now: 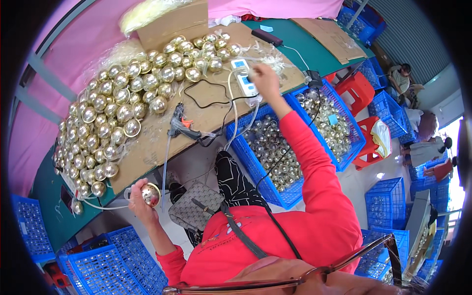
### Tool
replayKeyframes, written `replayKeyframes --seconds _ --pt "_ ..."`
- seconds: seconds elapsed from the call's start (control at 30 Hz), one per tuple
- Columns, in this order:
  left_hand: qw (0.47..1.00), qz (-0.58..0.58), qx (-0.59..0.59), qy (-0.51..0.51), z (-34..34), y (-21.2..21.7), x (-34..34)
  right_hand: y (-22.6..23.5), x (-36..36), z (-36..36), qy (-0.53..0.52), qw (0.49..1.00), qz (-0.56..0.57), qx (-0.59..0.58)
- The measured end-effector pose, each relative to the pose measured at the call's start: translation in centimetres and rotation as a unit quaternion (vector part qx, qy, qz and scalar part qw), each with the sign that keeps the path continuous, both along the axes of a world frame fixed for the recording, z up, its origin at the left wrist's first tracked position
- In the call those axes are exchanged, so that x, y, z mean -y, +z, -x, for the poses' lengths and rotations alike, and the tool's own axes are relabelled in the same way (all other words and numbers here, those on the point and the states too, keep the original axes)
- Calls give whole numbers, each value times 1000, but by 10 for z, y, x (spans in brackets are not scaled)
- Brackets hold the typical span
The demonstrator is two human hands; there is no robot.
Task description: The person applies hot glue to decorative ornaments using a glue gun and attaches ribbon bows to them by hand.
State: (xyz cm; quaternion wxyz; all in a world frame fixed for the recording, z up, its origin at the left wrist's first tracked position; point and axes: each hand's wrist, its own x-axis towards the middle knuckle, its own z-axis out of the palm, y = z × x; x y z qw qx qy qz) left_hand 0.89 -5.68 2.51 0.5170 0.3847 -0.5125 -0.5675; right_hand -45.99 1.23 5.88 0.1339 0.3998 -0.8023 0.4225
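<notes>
My left hand (140, 204) holds a shiny gold ball (151, 194) low beside my lap, near the table's front edge. My right hand (264, 78) reaches far across the table with its fingers closed on a small piece from a pile of clear plastic bits (268, 59), beside a white power strip (244, 77). A big heap of gold balls (123, 103) covers the cardboard sheet (167, 142) on the table. A black hot glue gun (178, 125) lies on the cardboard between my hands.
A blue crate (253, 164) filled with silver balls stands at my right, a second blue crate (351, 125) beyond it. More blue crates (105, 265) sit by my left leg. Red stools (356, 91) and several people are at the far right. A patterned bag (194, 206) rests on my lap.
</notes>
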Motion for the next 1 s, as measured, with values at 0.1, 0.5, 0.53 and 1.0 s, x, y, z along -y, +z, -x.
replayKeyframes --seconds 0.1,0.5,0.53,1.0 --pt "1000 -17 -8 -15 9 -3 3 -47 -40 83 -117 991 -66 18" --pt "1000 -2 6 -25 31 0 -3 -63 -21 129 -198 931 -283 123" --pt "1000 0 13 -24 30 1 -3 -68 -22 132 -195 931 -282 122" --pt "999 -9 11 -38 25 -2 -10 -32 -46 122 66 887 181 419"
